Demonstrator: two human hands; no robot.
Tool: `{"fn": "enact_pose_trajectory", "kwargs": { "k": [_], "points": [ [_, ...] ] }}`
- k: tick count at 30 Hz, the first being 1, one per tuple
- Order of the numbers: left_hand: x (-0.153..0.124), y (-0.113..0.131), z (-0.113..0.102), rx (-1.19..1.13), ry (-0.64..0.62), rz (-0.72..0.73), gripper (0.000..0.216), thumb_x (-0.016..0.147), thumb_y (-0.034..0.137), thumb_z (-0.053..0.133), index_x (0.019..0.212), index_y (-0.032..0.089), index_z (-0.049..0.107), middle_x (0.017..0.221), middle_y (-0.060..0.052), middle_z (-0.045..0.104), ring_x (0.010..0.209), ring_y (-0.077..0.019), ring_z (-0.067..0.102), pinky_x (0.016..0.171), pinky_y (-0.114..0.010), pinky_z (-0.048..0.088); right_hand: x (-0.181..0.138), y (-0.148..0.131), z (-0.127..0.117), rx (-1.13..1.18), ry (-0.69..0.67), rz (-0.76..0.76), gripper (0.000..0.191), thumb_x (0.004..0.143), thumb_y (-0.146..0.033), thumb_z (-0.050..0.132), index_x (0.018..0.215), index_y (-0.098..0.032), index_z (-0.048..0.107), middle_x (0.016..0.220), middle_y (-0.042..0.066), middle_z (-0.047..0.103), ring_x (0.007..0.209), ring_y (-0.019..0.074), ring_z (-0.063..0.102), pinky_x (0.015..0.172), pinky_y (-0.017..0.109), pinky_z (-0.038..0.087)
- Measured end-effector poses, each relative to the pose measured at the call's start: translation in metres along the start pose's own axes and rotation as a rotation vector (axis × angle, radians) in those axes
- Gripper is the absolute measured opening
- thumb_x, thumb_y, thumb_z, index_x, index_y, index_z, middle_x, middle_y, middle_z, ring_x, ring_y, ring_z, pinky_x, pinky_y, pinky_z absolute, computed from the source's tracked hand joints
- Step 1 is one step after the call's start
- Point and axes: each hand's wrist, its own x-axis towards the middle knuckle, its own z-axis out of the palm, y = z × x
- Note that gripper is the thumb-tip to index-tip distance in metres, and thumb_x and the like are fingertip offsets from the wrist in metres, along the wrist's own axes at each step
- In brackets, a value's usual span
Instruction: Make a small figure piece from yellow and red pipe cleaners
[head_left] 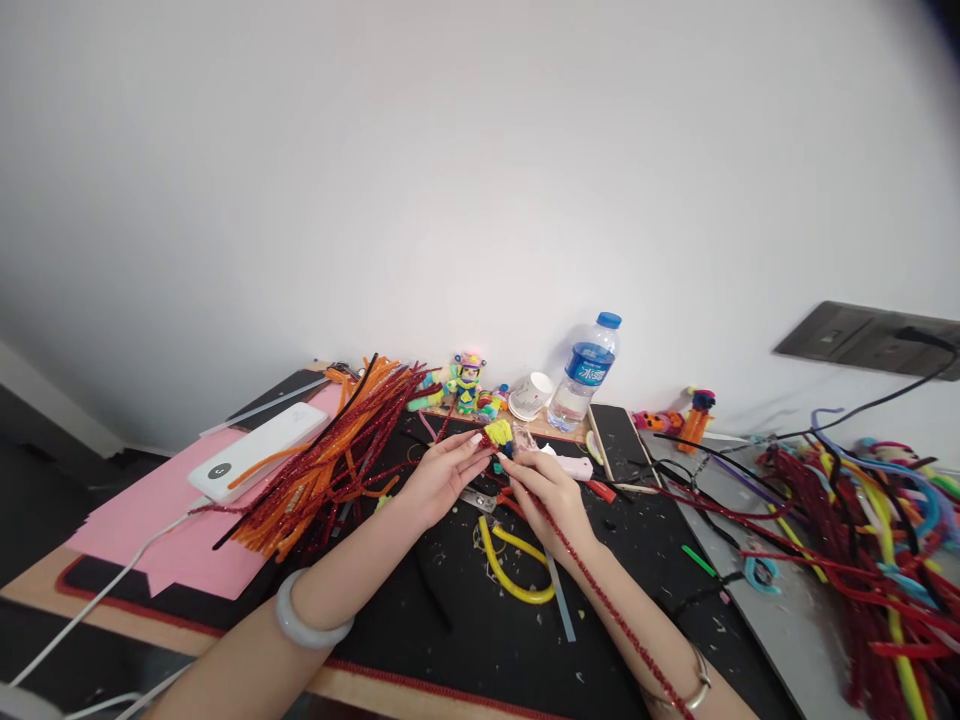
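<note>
A small yellow and dark blue pipe-cleaner piece (498, 433) with some red on it is between my fingertips, above the middle of the black mat. My left hand (444, 478) pinches it from the left, thumb and fingers closed. From the right, my right hand (551, 500) has its fingers closed on a red glittery pipe cleaner (577, 562) where it meets the piece. Its long tail runs back over my right wrist and forearm. The exact join is partly hidden by my fingers. Below my hands lies a tool with curved yellow handles (531, 597).
To the left, orange and red pipe cleaners (300, 480) cover pink sheets (172, 520) and a white power bank (255, 455). Behind stand a pipe-cleaner figure (467, 383), a paper cup (531, 396) and a water bottle (585, 372). More coloured pipe cleaners (847, 560) heap at right.
</note>
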Motion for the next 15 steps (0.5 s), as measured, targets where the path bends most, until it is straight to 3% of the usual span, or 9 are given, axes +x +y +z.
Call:
{"fn": "enact_pose_trajectory", "kwargs": {
  "k": [15],
  "points": [
    [-0.0023,0.0013,-0.0002,-0.027,-0.068,-0.113,0.018,0.075,0.015,0.065,0.093,0.016,0.062,0.099,-0.008,0.068,0.096,-0.0180,0.064,0.095,-0.033,0.044,0.0017,0.0021,-0.0028,-0.036,-0.016,0.007,0.020,0.085,-0.013,0.049,0.098,-0.016,0.064,0.088,0.009,0.061,0.082,0.0163,0.060,0.075,0.028,0.050]
  ]
}}
